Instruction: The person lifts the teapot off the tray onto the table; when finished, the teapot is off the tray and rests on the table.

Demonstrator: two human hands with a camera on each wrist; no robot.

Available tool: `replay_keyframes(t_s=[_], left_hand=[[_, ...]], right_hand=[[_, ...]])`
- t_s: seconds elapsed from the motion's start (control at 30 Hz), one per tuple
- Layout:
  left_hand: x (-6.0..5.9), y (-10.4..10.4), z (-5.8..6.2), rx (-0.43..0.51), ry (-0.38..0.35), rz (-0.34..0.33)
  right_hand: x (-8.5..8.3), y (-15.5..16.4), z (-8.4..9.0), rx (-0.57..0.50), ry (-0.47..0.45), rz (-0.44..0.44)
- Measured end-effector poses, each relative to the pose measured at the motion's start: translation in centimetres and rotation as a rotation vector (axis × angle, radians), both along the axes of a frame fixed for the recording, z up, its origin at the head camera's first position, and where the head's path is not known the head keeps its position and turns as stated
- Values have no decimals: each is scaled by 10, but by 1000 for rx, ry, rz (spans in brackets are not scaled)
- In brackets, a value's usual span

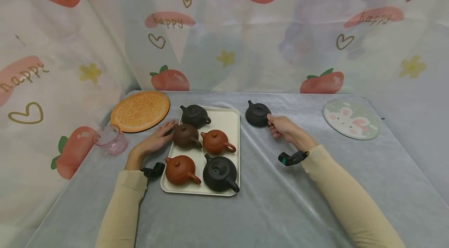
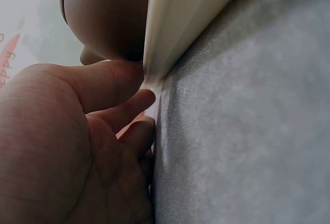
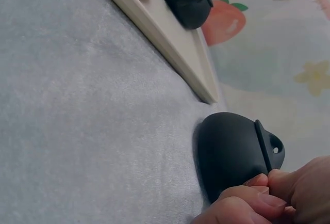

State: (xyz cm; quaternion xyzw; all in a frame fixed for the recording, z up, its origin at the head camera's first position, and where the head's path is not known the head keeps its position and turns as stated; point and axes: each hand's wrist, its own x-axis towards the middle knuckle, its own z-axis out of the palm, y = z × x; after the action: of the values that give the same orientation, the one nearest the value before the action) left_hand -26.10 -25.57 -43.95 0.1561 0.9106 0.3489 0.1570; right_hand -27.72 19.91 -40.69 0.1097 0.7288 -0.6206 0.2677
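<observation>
To the right of the cream tray [image 1: 217, 113], a black teapot [image 1: 257, 115] stands on the cloth, and my right hand [image 1: 285, 128] pinches its handle between thumb and fingers. In the right wrist view its body [image 3: 229, 152] sits on the cloth near the tray's corner. My left hand [image 1: 158, 139] lies at the tray's left side with fingers extended; its thumb touches the rim [image 2: 154, 33] next to a dark brown teapot [image 1: 186, 136]. Also on the tray are a black teapot [image 1: 195, 115], another black teapot [image 1: 220, 173] and two reddish-brown teapots [image 1: 215, 141].
A round orange-slice mat [image 1: 140, 111] lies at the back left, with a clear pink glass [image 1: 110, 139] in front of it. At the right is a round rabbit-print mat [image 1: 351, 119]. Grey cloth [image 1: 273, 209] covers the table; a printed curtain [image 1: 245, 53] hangs behind.
</observation>
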Motion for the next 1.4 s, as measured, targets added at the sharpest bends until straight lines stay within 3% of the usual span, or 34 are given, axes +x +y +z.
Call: replay_keyframes(t_s=[0.7, 0.93, 1.17, 1.4], left_hand=[[-1, -3, -1, -7, 6, 4], [-1, -1, -2, 8, 9, -6], [-2, -1, -4, -10, 23, -7], [-3, -1, 1, -16, 24, 3]], right_hand=[[-18, -4, 0, 13, 3, -38], [-16, 0, 1, 12, 7, 0], [-14, 2, -1, -15, -22, -56], [-1, -4, 11, 43, 89, -26]])
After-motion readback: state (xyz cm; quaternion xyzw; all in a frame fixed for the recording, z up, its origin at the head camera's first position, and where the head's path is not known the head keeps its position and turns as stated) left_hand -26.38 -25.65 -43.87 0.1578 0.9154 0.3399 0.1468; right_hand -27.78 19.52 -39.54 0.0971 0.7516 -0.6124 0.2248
